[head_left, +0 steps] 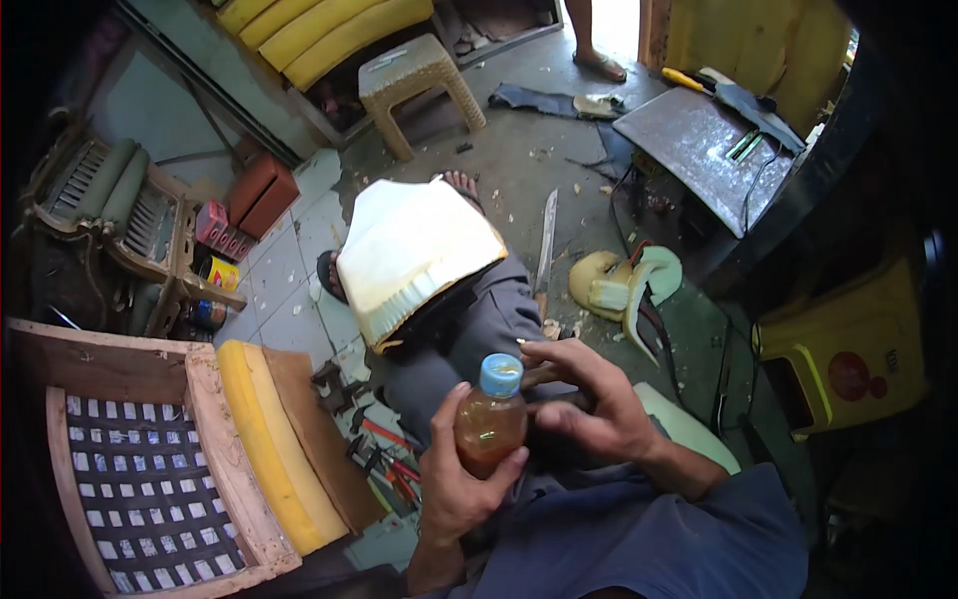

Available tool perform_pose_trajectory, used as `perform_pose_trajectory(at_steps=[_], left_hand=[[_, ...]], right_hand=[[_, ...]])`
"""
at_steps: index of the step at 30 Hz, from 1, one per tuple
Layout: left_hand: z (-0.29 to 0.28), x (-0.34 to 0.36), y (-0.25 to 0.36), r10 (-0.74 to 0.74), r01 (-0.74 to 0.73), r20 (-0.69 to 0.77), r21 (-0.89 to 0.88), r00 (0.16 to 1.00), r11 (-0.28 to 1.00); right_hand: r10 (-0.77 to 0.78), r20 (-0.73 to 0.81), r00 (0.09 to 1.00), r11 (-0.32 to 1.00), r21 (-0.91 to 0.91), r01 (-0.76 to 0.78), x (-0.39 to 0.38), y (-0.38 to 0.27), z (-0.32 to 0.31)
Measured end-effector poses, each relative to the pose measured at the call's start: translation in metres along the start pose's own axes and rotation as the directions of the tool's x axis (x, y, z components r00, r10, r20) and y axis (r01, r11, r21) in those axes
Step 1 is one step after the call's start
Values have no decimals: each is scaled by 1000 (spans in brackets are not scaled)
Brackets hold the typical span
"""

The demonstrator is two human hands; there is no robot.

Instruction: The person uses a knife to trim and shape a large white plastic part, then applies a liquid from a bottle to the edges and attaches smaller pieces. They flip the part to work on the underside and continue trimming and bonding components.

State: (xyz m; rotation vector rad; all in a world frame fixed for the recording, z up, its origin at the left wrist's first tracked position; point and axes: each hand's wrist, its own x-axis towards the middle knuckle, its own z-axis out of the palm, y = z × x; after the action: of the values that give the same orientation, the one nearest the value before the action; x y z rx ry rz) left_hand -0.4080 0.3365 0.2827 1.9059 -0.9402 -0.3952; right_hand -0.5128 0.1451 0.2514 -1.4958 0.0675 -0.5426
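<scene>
Two hands meet near the lower middle of the frame, over our lap. Our left hand is wrapped around a small plastic bottle of amber-brown liquid with a light blue cap, thumb up one side and fingers curled round the other, so the bottle stands upright in a firm grasp. Our right hand sits just beside it to the right, fingers bent and partly closed around a dark brown object that we cannot make out; the fingertips reach toward the bottle's cap, close to it, though we cannot tell whether they touch.

Above the hands, a pale foam cushion piece with a yellowish edge rests on our grey-trousered knee. To its right a long knife lies on the concrete floor, near yellow foam offcuts. At lower left stands a wooden chair frame with woven webbing, a yellow foam slab leaning along it. Red-handled tools lie scattered between the frame and our leg. A beige plastic stool stands at upper middle.
</scene>
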Motion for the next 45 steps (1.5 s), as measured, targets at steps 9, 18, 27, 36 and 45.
perform_pose_trajectory(at_steps=[9,18,27,36,45], left_hand=[[-3,-37,-34,22,6,-122,223,992,975],[-3,-40,-35,-11,49,-186,201,982,978],[-7,-43,-30,-89,137,-259,174,962,975],[-9,-52,-42,-103,153,-286,157,953,976],[-15,-58,-50,-41,181,-474,254,879,950]], right_hand=[[84,76,994,986,-149,-72,9,7,22],[-3,95,996,980,-196,22,15,12,27],[114,100,988,987,-121,-102,16,21,42],[173,148,974,982,-105,-158,18,25,47],[42,253,966,979,-203,10,31,11,86]])
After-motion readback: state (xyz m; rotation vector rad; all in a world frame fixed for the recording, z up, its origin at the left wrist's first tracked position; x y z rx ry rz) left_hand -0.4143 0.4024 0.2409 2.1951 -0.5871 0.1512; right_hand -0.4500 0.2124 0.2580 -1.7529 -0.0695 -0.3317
